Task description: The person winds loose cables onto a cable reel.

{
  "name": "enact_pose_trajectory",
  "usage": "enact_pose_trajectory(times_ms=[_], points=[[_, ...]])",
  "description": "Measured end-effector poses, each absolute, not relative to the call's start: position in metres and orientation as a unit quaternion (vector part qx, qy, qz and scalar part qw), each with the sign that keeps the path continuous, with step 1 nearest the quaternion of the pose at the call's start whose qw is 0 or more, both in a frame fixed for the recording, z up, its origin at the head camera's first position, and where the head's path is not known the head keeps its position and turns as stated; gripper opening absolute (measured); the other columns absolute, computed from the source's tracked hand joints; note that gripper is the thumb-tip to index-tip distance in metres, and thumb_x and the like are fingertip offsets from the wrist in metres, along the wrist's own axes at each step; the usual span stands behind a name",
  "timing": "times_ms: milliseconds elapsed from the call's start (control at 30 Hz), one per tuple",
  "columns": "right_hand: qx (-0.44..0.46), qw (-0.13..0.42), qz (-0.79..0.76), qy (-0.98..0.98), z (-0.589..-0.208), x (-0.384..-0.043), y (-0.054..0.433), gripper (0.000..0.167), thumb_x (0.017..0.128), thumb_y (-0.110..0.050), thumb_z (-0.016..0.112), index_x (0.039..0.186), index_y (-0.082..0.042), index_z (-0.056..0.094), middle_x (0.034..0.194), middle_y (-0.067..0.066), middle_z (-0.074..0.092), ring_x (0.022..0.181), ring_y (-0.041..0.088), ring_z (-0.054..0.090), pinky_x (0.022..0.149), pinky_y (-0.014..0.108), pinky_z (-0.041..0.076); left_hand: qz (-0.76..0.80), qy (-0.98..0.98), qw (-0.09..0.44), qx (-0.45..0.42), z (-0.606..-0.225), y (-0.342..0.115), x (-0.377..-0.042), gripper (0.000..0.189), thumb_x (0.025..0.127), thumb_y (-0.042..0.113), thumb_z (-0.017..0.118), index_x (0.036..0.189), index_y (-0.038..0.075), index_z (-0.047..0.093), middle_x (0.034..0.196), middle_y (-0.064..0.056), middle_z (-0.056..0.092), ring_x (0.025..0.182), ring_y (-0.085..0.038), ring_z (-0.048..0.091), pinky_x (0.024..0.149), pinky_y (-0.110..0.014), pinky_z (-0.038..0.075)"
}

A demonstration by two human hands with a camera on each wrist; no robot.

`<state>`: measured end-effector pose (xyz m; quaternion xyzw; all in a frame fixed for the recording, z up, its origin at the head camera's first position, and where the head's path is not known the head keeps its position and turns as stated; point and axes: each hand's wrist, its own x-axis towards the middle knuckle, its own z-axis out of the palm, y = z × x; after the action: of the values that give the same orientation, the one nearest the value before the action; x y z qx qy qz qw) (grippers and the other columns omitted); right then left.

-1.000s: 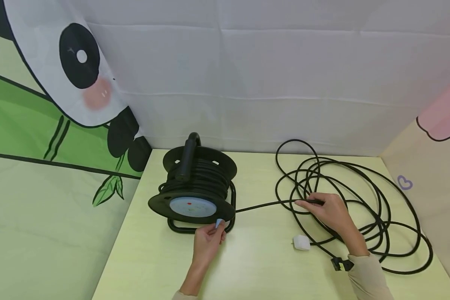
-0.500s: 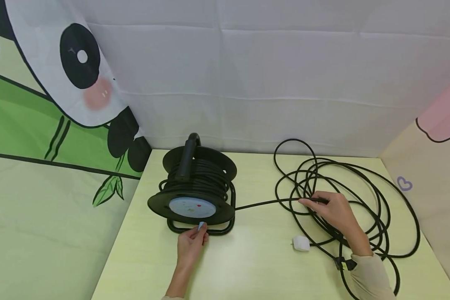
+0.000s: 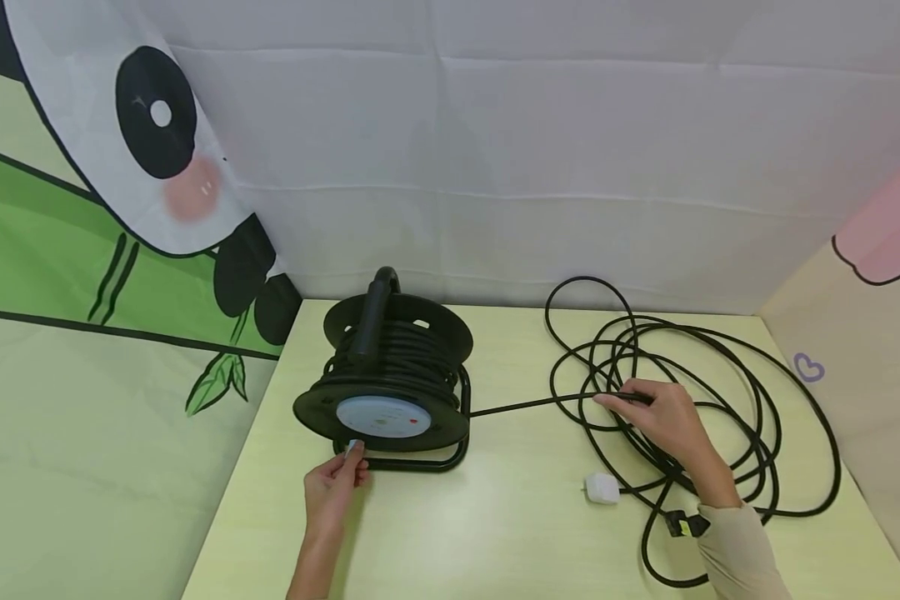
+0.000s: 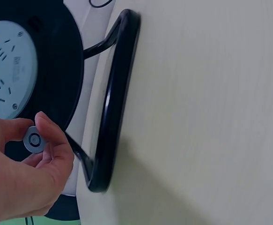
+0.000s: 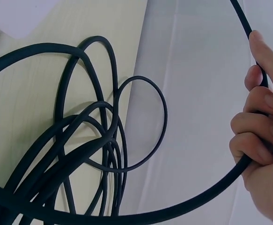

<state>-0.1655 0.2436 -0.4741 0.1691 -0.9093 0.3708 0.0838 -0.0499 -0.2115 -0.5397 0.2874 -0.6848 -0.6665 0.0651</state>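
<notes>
While the left grip (image 3: 332, 493) pinches the knob (image 4: 34, 139) of the reel (image 3: 382, 387), at the left of the tabletop (image 3: 525, 533), the right grip (image 3: 669, 419) is closed round the cable (image 3: 532, 405), which runs nearly straight between them. Beyond the right grip, loops (image 5: 68, 164) lie crossed near the white plug (image 3: 602, 488); the judged risk is a snag or knot caused by pulling hard, and turns bunching if guided unevenly.

Matt plastic reel (image 4: 59, 56), glossy stand (image 4: 111, 103), smooth cable (image 5: 127, 218)
</notes>
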Motion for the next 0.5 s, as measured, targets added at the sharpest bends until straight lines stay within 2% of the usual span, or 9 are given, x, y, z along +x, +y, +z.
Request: enact_pose_trajectory(times_ms=[100, 300, 500], points=[[0.169, 0.084, 0.370, -0.910, -0.475, -0.166, 0.242, 0.022, 0.087, -0.027, 0.085, 0.074, -0.016, 0.071, 0.055, -0.012, 0.051, 0.047, 0.005, 0.039, 0.049, 0.023, 0.034, -0.676, -0.674, 0.072, 0.290, -0.532, -0.220, -0.049, 0.042, 0.102, 0.024, 0.067, 0.112, -0.016, 0.069, 0.077, -0.004, 0.072, 0.066, -0.007, 0.065, 0.064, -0.021, 0.058], [0.169, 0.084, 0.377, -0.907, -0.476, -0.166, 0.240, 0.028, 0.087, -0.027, 0.085, 0.068, -0.023, 0.064, 0.052, -0.011, 0.045, 0.047, 0.005, 0.035, 0.049, 0.023, 0.031, -0.694, -0.649, 0.094, 0.296, -0.514, -0.235, -0.048, 0.038, 0.101, 0.024, 0.069, 0.106, -0.014, 0.072, 0.073, 0.001, 0.069, 0.064, -0.007, 0.064, 0.062, -0.019, 0.056], [0.169, 0.080, 0.369, -0.910, -0.475, -0.167, 0.237, 0.027, 0.088, -0.029, 0.085, 0.070, -0.021, 0.066, 0.052, -0.012, 0.043, 0.047, 0.005, 0.034, 0.049, 0.024, 0.031, -0.693, -0.641, 0.115, 0.310, -0.496, -0.240, -0.049, 0.035, 0.100, 0.024, 0.071, 0.099, -0.010, 0.074, 0.071, 0.000, 0.067, 0.063, -0.008, 0.062, 0.061, -0.019, 0.056]])
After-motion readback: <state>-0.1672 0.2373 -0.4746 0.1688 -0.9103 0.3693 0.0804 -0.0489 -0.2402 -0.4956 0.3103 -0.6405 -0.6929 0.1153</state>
